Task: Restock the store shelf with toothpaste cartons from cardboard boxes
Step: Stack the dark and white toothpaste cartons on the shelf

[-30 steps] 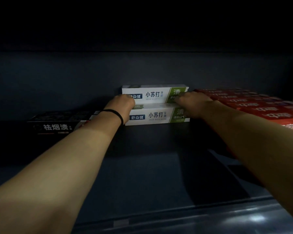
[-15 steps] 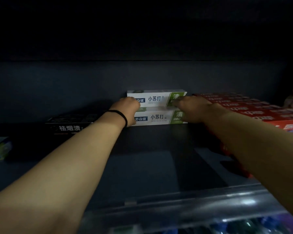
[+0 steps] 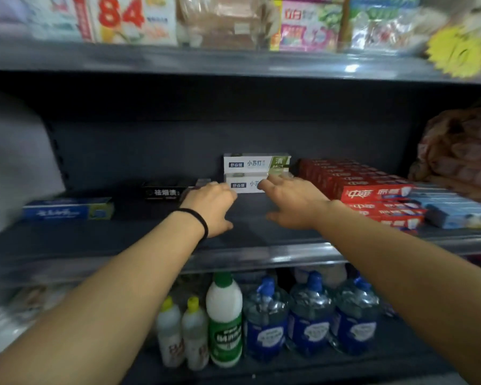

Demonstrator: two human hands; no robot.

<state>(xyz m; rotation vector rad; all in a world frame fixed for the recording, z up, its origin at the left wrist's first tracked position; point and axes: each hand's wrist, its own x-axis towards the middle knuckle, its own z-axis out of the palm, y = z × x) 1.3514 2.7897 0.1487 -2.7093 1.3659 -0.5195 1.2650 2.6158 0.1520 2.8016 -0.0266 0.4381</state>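
Nearest the camera, on the lower shelf, a green-and-white bottle point(image 3: 225, 320) stood at 6 o'clock, with two small yellow-capped bottles point(image 3: 182, 333) to its 9 o'clock and blue-capped water jugs point(image 3: 310, 312) to its 3 o'clock. Above them ran the dark middle shelf point(image 3: 122, 240). Over it the left hand point(image 3: 211, 208), a black hair tie point(image 3: 196, 220) on its wrist, hung with fingers loosely curled and gripped nothing. The right hand point(image 3: 292, 204) reached forward with fingers spread and relaxed, holding nothing; whether its fingertips touched a carton could not be told. Just beyond both hands, at 12 o'clock, two white-and-green toothpaste cartons point(image 3: 254, 173) lay stacked against the shelf's back. At 3 o'clock sat red toothpaste cartons point(image 3: 372, 193), at 9 o'clock a black carton point(image 3: 164, 191), and farther toward 9 o'clock a blue carton point(image 3: 67, 209). Blurred packages point(image 3: 206, 20) filled the top shelf.
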